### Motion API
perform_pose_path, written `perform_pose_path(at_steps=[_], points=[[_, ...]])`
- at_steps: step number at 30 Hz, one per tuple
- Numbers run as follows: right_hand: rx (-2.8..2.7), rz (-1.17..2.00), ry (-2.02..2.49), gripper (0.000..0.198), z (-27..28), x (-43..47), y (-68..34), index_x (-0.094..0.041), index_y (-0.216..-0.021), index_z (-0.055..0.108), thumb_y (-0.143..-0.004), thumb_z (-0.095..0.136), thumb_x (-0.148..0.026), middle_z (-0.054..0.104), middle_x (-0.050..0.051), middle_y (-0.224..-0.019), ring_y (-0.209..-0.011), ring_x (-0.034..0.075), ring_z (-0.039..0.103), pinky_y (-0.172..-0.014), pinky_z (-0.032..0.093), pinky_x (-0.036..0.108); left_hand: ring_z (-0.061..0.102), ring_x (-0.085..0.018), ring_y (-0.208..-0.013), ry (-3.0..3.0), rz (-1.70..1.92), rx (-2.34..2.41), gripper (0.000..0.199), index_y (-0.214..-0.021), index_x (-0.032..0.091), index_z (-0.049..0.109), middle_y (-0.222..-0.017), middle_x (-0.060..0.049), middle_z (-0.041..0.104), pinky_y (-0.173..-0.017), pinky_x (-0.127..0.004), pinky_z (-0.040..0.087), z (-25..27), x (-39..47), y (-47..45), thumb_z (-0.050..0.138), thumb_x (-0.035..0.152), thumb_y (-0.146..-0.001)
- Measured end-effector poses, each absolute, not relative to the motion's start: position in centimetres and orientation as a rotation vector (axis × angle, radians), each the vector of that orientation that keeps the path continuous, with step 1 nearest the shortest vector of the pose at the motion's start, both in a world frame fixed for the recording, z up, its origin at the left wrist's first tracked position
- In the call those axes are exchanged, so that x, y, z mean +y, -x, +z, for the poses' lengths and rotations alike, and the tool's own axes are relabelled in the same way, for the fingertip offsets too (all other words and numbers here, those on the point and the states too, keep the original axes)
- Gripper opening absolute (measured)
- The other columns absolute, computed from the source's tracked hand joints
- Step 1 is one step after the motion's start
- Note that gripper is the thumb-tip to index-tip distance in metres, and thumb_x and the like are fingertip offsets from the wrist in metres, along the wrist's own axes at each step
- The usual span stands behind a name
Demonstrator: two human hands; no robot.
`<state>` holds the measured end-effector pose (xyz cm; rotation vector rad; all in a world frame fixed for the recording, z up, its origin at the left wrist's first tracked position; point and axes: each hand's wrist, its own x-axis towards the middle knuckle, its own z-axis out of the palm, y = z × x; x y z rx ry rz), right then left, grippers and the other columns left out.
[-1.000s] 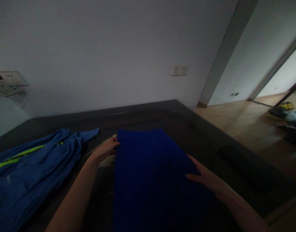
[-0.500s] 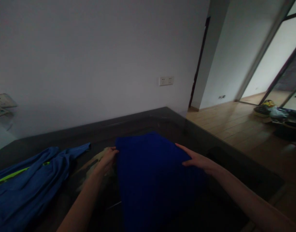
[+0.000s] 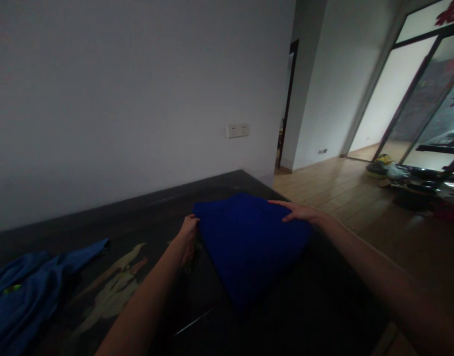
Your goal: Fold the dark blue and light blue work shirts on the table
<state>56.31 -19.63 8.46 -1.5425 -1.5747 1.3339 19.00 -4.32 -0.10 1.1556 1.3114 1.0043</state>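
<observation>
A folded blue cloth point(image 3: 249, 237) lies over the dark table toward its far right part; what sort of garment it is, I cannot tell. At its upper left corner my left hand point(image 3: 189, 230) is closed, pinching the edge. My right hand point(image 3: 301, 212) grips the right side, thumb on top and the index finger stretched along the far edge. The other fingers of that hand are hidden by the cloth.
A crumpled blue garment point(image 3: 30, 287) with a yellow-green mark lies on the left of the dark glossy table point(image 3: 145, 210). A wall with a socket point(image 3: 237, 130) stands behind it. Beyond the right edge are wooden floor point(image 3: 323, 180) and a pile of bags point(image 3: 393, 170).
Both hands have shifted the blue cloth farther away, toward the table's far right corner. Its near edge has drawn up off the near part of the table. My view has turned right.
</observation>
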Motion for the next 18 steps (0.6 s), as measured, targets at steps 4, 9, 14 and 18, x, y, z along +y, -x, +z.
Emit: perform_pose_path(at_steps=[4,9,14,18], points=[[-1.592,1.28,1.478,0.077,8.7,-18.3,-59.0,-0.029,-0.138,0.041,-0.067,0.064,-0.012,0.052,0.004,-0.137,-0.114,0.022,0.056,-0.096,0.045,0.041,0.06,-0.012,-0.066,-1.171,1.043,1.397,0.038,-0.107,0.017,0.042,-0.084,-0.003,0.057,-0.065,-0.026,0.049,-0.5,-1.9,-22.2,0.057,0.003,-0.075],[-1.514,1.289,1.569,0.067,8.6,-17.2,-61.9,-0.028,-0.132,0.05,-0.068,0.063,-0.013,0.054,0.004,-0.135,-0.114,0.023,0.057,-0.095,0.046,0.042,0.059,-0.012,-0.066,-1.354,1.048,1.439,0.047,-0.114,0.021,0.038,-0.081,0.0,0.057,-0.066,-0.026,0.049,-0.9,0.1,-26.1,0.049,-0.002,-0.074],[-1.41,1.3,1.557,0.065,6.6,-16.4,-65.5,-0.028,-0.127,0.054,-0.065,0.067,-0.014,0.058,0.004,-0.13,-0.111,0.023,0.059,-0.095,0.046,0.042,0.061,-0.017,-0.088,-1.657,1.014,1.432,0.034,-0.098,0.02,0.055,-0.09,-0.002,0.062,-0.08,-0.029,0.048,-0.9,1.5,-29.3,0.047,-0.001,-0.073],[-1.339,1.364,1.581,0.066,5.0,-16.5,-67.3,-0.03,-0.129,0.053,-0.066,0.07,-0.019,0.055,0.005,-0.133,-0.111,0.026,0.059,-0.094,0.048,0.045,0.059,-0.019,-0.102,-1.889,0.95,1.427,0.03,-0.095,0.02,0.061,-0.104,-0.005,0.064,-0.092,-0.031,0.043,-1.0,1.9,-30.5,0.043,0.002,-0.079]])
